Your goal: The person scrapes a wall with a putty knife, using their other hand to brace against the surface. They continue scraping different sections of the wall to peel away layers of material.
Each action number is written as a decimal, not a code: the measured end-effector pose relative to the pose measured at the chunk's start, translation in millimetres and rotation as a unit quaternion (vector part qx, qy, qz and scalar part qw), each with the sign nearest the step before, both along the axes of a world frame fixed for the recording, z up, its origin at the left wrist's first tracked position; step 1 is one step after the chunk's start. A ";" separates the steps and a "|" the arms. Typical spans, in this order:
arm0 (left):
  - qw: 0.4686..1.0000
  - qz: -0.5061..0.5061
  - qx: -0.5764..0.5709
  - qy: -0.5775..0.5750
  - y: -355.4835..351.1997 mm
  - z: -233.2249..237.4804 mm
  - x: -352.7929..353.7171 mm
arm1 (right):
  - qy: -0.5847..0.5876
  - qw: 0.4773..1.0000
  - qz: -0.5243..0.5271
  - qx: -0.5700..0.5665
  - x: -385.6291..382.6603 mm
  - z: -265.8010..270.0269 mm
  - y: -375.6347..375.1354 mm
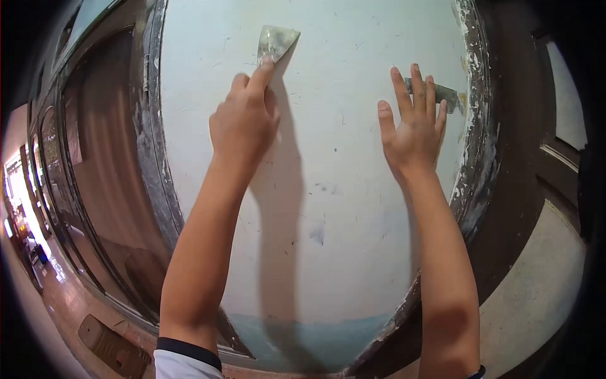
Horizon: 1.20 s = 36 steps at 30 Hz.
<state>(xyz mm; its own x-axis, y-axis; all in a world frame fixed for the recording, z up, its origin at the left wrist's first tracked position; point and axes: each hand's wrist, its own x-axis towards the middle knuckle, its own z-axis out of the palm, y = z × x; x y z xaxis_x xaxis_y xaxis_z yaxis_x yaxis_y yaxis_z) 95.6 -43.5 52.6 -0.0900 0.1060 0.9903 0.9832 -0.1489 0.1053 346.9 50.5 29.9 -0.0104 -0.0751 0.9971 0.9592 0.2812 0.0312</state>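
My left hand (pixel 245 117) is closed around a putty knife (pixel 275 43), whose wide, stained blade points up against the pale wall panel (pixel 341 189). The index finger lies along the blade's base. On the right, my right hand (pixel 413 126) is spread with its palm toward the panel. Behind its fingers is a dark, flat piece (pixel 447 95) that reaches to the panel's right edge; the fingers partly cover it, and its full shape is hidden. Small dark marks and bluish smudges dot the panel.
Dark, paint-flecked frames (pixel 478 120) border the panel on both sides. At the left are glazed doors (pixel 104 139) and a shiny floor (pixel 69 297) with a brown plastic object (pixel 110 344). A dark panelled door (pixel 524 164) stands at the right.
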 end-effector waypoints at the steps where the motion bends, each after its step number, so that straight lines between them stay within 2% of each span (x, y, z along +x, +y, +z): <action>1: 1.000 -0.008 0.013 0.003 4.5 7.3 0.3 | 0.002 1.000 -0.003 0.001 0.4 0.2 0.3; 4: 1.000 -0.016 0.002 -0.001 4.3 -6.0 2.4 | -0.002 1.000 0.006 -0.002 2.6 -0.6 -0.5; 9: 0.998 -0.044 -0.041 -0.003 -5.4 -68.3 -3.1 | -0.007 1.000 0.006 0.001 2.2 -1.0 -0.7; 12: 0.999 -0.026 -0.030 0.016 -2.4 -54.1 -0.8 | 0.000 1.000 0.020 -0.002 2.1 -0.4 -2.5; 16: 1.000 0.010 -0.015 0.025 -0.7 10.8 11.4 | -0.004 1.000 0.014 0.002 3.6 -0.3 -0.4; 19: 0.999 0.009 0.005 0.030 6.3 15.3 12.4 | -0.003 1.000 0.013 0.002 4.4 0.4 -0.8; 27: 0.998 -0.053 -0.039 0.010 -1.0 -73.8 4.4 | -0.004 1.000 0.013 -0.010 3.2 -0.9 -5.5; 29: 0.998 -0.051 -0.037 0.010 0.8 -64.0 6.7 | -0.005 1.000 0.019 -0.009 2.7 -1.3 -5.2; 33: 1.000 -0.010 -0.017 0.013 4.5 -2.5 23.9 | -0.016 1.000 0.005 -0.010 5.2 -1.4 -2.2; 36: 0.999 -0.030 -0.018 -0.001 6.7 12.4 29.5 | -0.026 1.000 0.008 -0.003 7.2 -1.4 1.0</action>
